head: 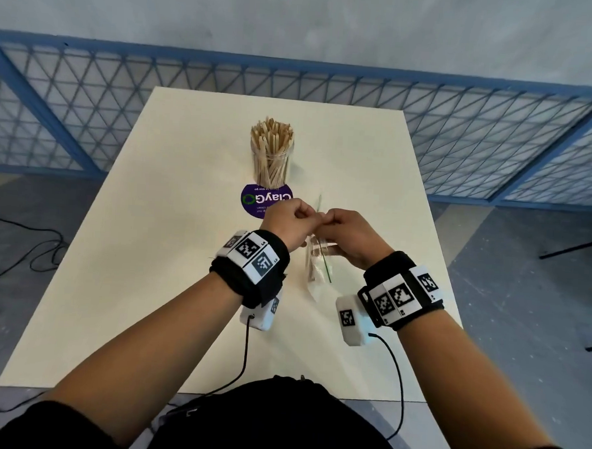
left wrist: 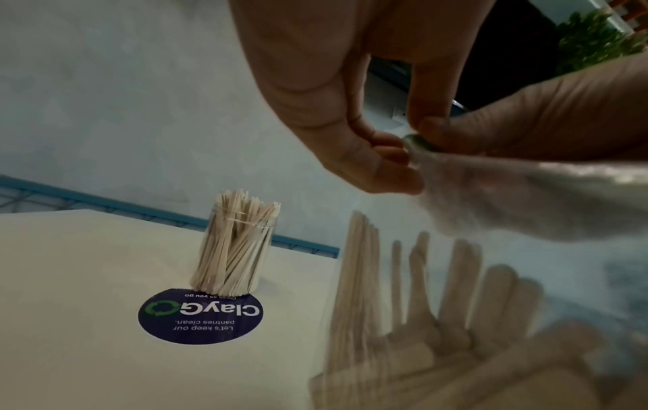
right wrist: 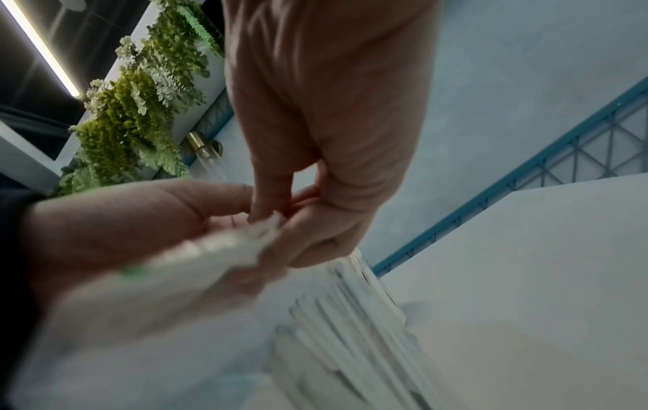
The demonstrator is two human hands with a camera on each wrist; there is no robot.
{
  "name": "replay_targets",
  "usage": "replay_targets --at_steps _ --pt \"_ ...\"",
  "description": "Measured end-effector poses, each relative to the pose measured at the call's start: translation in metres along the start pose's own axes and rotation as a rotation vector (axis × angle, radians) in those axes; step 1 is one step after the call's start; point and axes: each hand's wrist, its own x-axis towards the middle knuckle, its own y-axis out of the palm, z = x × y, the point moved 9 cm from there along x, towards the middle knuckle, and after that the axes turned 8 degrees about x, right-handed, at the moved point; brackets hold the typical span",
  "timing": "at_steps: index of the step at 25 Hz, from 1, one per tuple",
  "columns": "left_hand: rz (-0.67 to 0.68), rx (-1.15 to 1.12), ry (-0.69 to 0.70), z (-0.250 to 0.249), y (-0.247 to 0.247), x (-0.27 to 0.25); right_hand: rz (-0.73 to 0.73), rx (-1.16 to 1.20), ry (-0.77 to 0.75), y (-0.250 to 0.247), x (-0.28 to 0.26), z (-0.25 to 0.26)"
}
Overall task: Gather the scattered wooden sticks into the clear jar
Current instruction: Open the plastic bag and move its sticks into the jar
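Note:
A clear jar (head: 272, 154) packed with upright wooden sticks stands at the back middle of the cream table (head: 142, 257); the left wrist view shows the jar (left wrist: 235, 249) too. Nearer me, both hands hold up a clear plastic bag (head: 320, 263) with a green strip. My left hand (head: 289, 220) and right hand (head: 345, 232) pinch its top edge side by side. Flat wooden sticks (left wrist: 403, 305) fan out inside the bag (left wrist: 508, 199), blurred. In the right wrist view my right hand (right wrist: 277, 213) pinches the bag (right wrist: 182, 263) beside the left thumb.
A round purple ClayGo sticker (head: 263, 202) lies on the table just in front of the jar. A blue lattice fence (head: 88, 110) runs behind the table. Black cables (head: 15, 244) trail on the floor at the left.

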Motion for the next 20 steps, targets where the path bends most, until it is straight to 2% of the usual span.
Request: replay_targets --at_steps 5,10,14,17,18,20 --pt "0.083 -0.074 -0.083 0.001 0.001 0.0 0.024 0.043 -0.013 0.005 -0.002 0.001" --pt "0.031 0.057 0.099 -0.013 -0.01 -0.001 0.06 0.034 -0.04 0.013 -0.004 0.005" --pt "0.022 0.077 0.15 -0.017 -0.014 -0.001 0.018 0.046 -0.111 0.013 -0.004 0.014" --pt "-0.084 -0.077 0.025 -0.002 -0.024 0.006 -0.051 0.254 -0.069 0.01 0.0 0.012" --pt "-0.091 -0.122 -0.008 0.003 -0.025 0.009 -0.074 0.267 -0.054 0.009 0.001 0.011" --pt "-0.101 -0.1 -0.005 0.004 -0.024 0.011 -0.107 0.132 -0.029 0.008 0.0 0.009"
